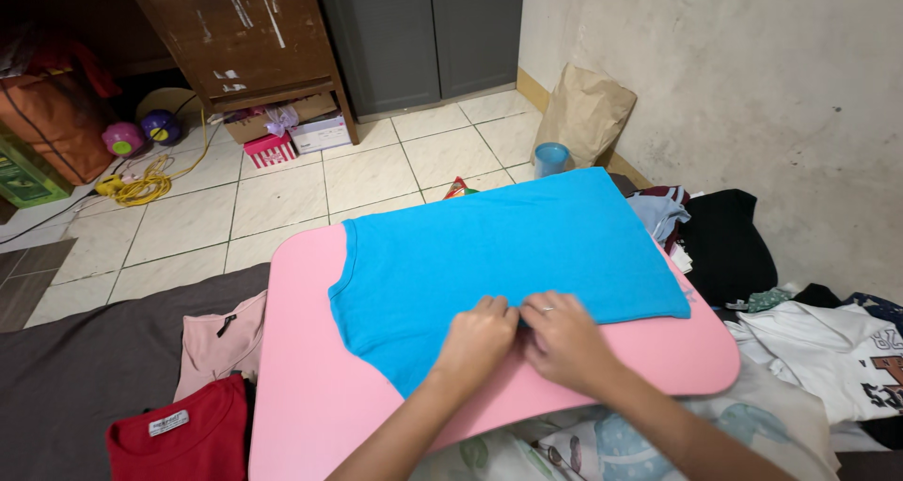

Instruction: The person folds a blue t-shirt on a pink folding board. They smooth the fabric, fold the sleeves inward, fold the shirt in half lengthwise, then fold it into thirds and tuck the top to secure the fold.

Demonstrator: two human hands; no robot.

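Centrally, pink table over tiled floor, cup at 12 o'clock; left hand and right hand pinch blue shirt.

Two bare forearms are seen entering from the bottom of the frame, no sleeves visible up to the lower edge. A thin pale ring is worn on a finger of the right hand, near the centre of the frame. Nothing is worn on the left hand; no watch or bracelet is shown on either wrist.
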